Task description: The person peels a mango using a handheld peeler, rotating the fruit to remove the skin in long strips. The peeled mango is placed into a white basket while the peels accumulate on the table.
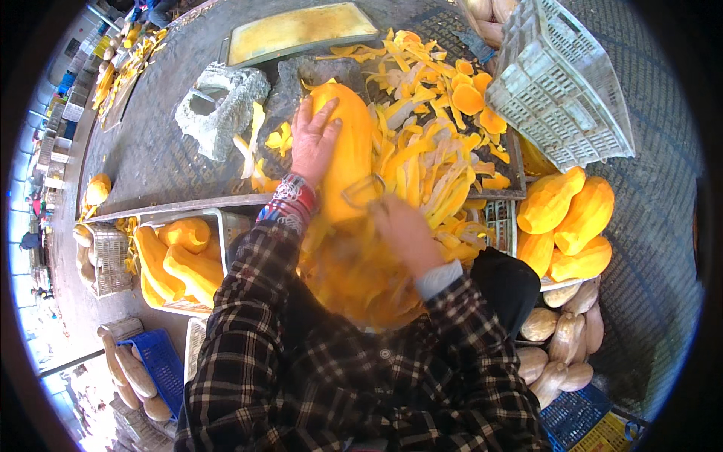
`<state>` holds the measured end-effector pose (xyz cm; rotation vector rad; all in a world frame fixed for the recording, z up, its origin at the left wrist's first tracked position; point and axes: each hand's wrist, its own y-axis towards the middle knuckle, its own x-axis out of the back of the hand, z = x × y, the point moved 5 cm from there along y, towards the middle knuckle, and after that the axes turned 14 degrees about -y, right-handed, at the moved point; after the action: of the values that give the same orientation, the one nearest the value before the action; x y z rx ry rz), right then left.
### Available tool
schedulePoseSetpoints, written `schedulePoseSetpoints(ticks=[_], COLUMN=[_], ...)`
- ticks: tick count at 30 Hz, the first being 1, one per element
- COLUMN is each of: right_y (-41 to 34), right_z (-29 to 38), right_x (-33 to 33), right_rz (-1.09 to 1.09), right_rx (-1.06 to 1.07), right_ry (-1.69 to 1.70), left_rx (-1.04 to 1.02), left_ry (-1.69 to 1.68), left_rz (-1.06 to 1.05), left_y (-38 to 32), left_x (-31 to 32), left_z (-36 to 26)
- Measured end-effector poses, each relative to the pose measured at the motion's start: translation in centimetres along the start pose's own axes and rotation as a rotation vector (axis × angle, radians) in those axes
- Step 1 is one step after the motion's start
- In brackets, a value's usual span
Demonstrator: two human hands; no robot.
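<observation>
A large peeled orange squash (353, 141) lies lengthwise before me, its far end on the table and its near end towards my lap. My left hand (314, 141) is pressed on its left upper side with the fingers spread. My right hand (404, 231), blurred, grips a peeler with a looped metal frame (363, 191), which is over the squash's near right side. A large heap of peel strips (435, 164) lies right of the squash. Below the squash, over my lap, is a blurred orange mass of peelings (356, 271).
Peeled squashes fill crates at left (189, 260) and right (565, 226). Unpeeled squashes (565, 333) lie below the right crate. A tipped plastic crate (565, 90) stands at the upper right. A hollowed pale block (220, 107) and a shallow tray (299, 31) rest on the table.
</observation>
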<state>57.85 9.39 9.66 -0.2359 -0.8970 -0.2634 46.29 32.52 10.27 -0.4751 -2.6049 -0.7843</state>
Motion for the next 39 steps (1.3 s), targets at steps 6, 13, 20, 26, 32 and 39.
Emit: schedulePoseSetpoints(ticks=[6,13,20,26,32,39], right_y=[-10.3,-4.8,-9.3,0.2,-0.9,-9.4], right_z=[-1.1,0.5,-0.1,-0.8,0.0,-3.2], right_x=[-5.4,0.4,-3.6,1.7,0.4,-4.8], right_rz=[0.279,-0.068,0.052,-0.053,0.113,0.106], right_rx=[-0.277,-0.224,-0.188,-0.057,-0.096,-0.250], right_ry=[-0.099,0.230,0.100,0.055,-0.099,0.018], left_rx=[-0.014,-0.013,0.097,0.092,0.100,0.020], left_ry=[-0.030,0.034,0.033,-0.059,-0.035,0.069], left_rz=[-0.034,0.000,0.020,0.004,-0.010,-0.023], left_y=[-0.4,-0.4,-0.5,-0.1,-0.4,-0.6], left_x=[-0.2,-0.2,-0.2,-0.1,-0.1,-0.2], left_z=[0.0,-0.2,0.1,0.7,0.2,1.7])
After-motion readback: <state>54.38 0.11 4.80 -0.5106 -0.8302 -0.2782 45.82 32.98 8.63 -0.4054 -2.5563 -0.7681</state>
